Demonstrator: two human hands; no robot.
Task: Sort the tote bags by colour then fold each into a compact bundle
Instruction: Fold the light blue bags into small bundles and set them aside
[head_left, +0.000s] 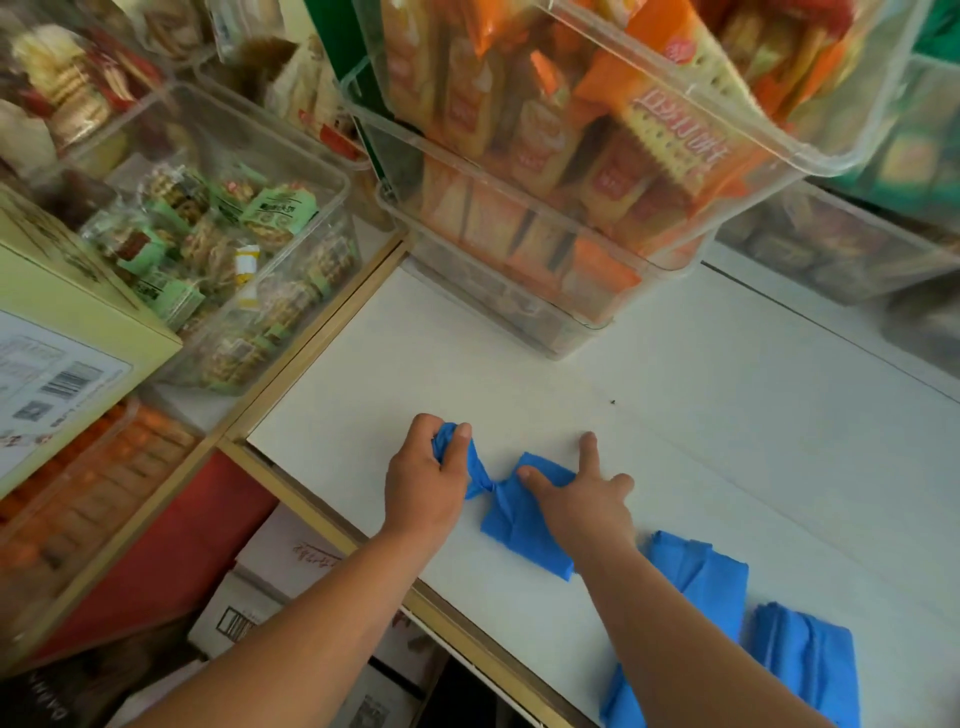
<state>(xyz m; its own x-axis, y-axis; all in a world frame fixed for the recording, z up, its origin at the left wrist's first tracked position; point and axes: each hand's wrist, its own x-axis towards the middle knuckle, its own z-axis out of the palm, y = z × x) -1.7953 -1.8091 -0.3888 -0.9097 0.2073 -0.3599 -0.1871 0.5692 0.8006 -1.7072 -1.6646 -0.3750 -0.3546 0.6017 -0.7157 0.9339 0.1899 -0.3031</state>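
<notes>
Pile (800, 670): blue bags, near edge, grouped by colour.
Bag (519, 535): on worktop (701, 415), between both grips.
Right grip (582, 506): open, flat, pinning the folds.
Left grip (426, 483): closed round bag's twisted end, probably to tuck it.
Bins (571, 182): snacks, behind.

Blue tote bags (524, 519), white table (519, 374), orange snack packets (550, 135)

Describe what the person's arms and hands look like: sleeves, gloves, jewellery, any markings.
Both arms are bare right down to the bottom edge of the picture: no sleeve shows on the left forearm or the right forearm. The left hand and the right hand wear no gloves, and no ring, watch, bracelet or marking is visible.
</notes>
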